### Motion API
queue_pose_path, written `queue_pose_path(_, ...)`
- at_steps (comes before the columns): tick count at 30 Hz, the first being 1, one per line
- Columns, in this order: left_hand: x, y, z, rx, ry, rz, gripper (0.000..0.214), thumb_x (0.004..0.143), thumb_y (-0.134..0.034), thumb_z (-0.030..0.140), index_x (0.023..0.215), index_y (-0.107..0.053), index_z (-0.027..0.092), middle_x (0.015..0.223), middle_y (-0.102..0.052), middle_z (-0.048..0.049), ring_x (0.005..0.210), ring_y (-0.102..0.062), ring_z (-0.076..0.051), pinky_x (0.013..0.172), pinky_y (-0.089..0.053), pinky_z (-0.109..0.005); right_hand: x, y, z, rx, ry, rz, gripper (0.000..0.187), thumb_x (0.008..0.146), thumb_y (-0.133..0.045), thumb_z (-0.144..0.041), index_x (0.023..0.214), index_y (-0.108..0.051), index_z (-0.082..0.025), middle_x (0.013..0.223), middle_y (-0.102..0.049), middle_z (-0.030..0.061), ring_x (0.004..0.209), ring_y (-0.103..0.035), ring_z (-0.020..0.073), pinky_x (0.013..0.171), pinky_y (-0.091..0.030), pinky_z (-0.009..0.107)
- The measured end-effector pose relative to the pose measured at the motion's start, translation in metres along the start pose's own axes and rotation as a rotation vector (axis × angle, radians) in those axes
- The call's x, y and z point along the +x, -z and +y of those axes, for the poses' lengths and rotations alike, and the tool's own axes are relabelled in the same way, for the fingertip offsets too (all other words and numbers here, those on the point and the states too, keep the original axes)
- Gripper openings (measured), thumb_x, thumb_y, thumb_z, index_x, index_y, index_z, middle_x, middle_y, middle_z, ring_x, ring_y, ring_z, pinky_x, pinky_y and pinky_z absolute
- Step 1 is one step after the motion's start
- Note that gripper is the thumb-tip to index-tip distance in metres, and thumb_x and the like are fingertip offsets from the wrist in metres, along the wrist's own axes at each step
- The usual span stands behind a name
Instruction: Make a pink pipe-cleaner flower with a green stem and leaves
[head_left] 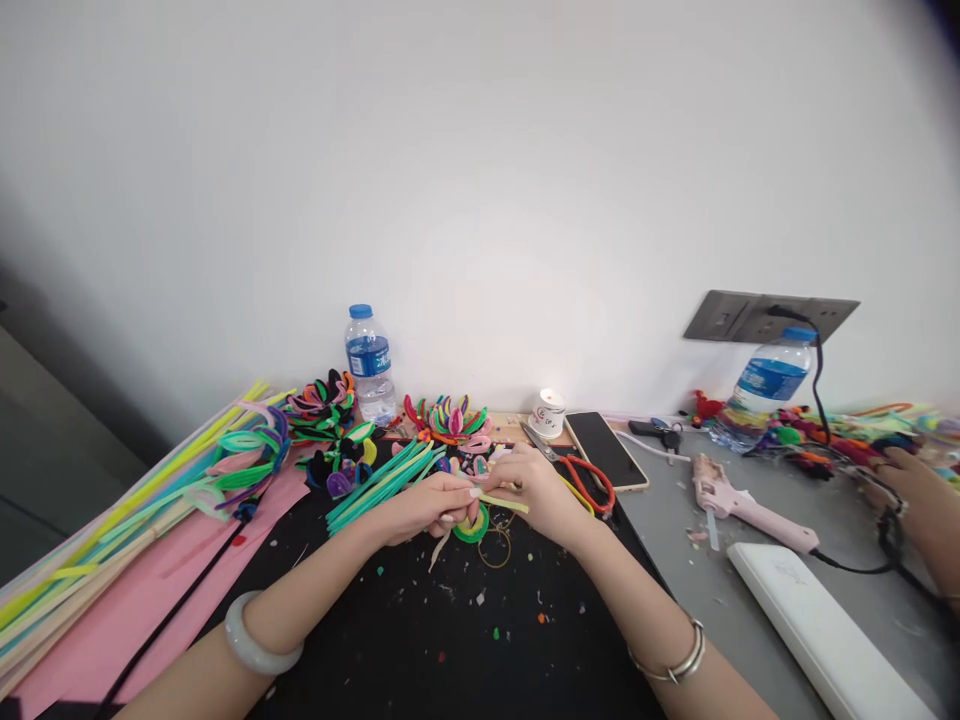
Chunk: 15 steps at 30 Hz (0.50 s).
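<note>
A pale yellow pipe cleaner [506, 503] runs between my two hands above the black mat [480, 660]. My left hand [442, 503] pinches it at its left end, thumb and finger pressed together. The bent fingers of my right hand [531, 492] grip it from the other side. Just under my fingers is a green and yellow coiled ring [471, 527], partly hidden by the left hand. Beside it is a thin yellowish loop [495, 550]. Teal pipe cleaners [375, 490] lie in a bunch left of my hands. Scissors [592, 480] with red-orange handles rest behind my right hand.
Fuzzy flowers [450, 415], a water bottle [370, 365], a paper cup [548, 413] and a phone [607, 450] stand along the wall. At right are a pink glue gun [742, 510], a white case [817, 620] and another person's hand [915, 500]. Long pipe cleaners [112, 530] lie left.
</note>
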<state>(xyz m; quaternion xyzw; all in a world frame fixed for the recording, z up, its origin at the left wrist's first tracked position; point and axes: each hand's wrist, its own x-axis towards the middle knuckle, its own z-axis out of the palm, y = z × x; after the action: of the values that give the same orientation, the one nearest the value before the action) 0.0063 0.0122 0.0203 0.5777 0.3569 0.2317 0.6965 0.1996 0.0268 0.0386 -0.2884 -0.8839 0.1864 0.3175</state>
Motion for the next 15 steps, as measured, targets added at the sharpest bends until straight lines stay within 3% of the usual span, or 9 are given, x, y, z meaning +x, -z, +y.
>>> queue_pose_path(4,0.008,0.006,0.005,0.043,-0.003,0.023,0.035,0.076,-0.055,0.049,0.076,-0.054,0.014,0.053,-0.035,0.0072,0.043,-0.022,-0.005,0.040,-0.011,-0.020,-0.006,-0.004,0.009,0.101,-0.150,0.064,0.016,0.081,-0.058,-0.027,0.073,-0.068,-0.019,0.064,-0.060,0.0022,0.057,-0.050,0.0134,0.054,-0.036,0.024)
queue_pose_path(9,0.014,0.011,0.003,0.037,0.009,0.032,0.033,0.074,-0.057,0.047,0.076,-0.052,0.015,0.054,-0.041,0.0068,0.042,-0.024,-0.004,0.040,-0.012,-0.020,-0.011,-0.011,0.018,0.200,-0.248,0.105,0.012,0.078,-0.060,-0.026,0.074,-0.069,-0.019,0.065,-0.061,0.0013,0.057,-0.053,0.0126,0.053,-0.039,0.022)
queue_pose_path(15,0.012,0.009,-0.001,-0.040,0.020,-0.011,0.031,0.077,-0.055,0.044,0.075,-0.053,0.014,0.053,-0.042,0.0064,0.040,-0.020,-0.003,0.039,-0.011,-0.021,-0.014,-0.016,0.017,0.351,-0.303,0.023,0.013,0.076,-0.061,-0.024,0.068,-0.067,-0.016,0.062,-0.058,-0.0001,0.047,-0.052,0.0085,0.046,-0.041,0.019)
